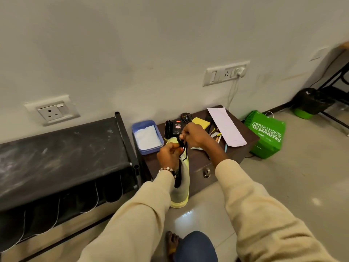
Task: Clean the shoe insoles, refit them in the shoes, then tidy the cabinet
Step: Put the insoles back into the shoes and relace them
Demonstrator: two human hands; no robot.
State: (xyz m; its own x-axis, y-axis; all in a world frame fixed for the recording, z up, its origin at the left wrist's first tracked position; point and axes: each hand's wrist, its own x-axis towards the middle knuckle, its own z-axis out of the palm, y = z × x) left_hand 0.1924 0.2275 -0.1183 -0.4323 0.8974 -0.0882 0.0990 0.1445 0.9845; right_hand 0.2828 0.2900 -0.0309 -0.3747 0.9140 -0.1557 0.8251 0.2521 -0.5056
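A pale yellow-green shoe (182,191) hangs upright in front of the brown cabinet (222,159), toe end down near the floor. Its black laces (183,148) run up between my hands. My left hand (169,155) pinches the laces at the shoe's top. My right hand (193,134) pinches the upper lace ends just above it. No insole is visible.
On the cabinet top lie a blue tray of white powder (147,136), polish bottle (177,127), polish tin (186,117), yellow sponge (201,122), white paper (225,126) and pens. A black covered shoe rack (62,157) stands left, a green bag (267,134) right. My bare foot (171,241) rests below.
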